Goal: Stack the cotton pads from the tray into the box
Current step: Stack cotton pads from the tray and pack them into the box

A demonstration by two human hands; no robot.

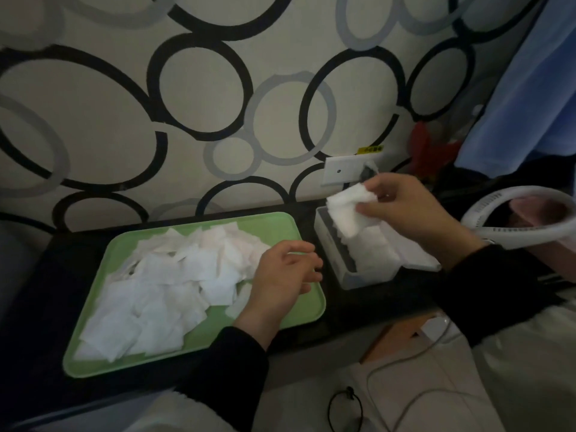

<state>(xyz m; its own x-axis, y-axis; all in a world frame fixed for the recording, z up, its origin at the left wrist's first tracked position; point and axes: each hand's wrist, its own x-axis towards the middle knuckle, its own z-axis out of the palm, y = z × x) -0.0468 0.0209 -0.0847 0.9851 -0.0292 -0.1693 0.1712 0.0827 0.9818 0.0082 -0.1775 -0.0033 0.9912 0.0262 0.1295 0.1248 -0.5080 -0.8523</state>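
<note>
The yellow label (pixel 370 149) on the wall (pixel 199 88) is too blurred to read. The right hand (pixel 405 210) pinches a wad of cotton pads (pixel 347 212) above the box (pixel 358 277) (partly filled); the left hand (pixel 282 280) hovers, fingers loosely curled and empty, over the tray (pixel 274 224) of loose pads (pixel 174 285).

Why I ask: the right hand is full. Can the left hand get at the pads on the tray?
Probably yes: the left hand is open over the green tray, beside the pads; nothing intervenes.
</note>
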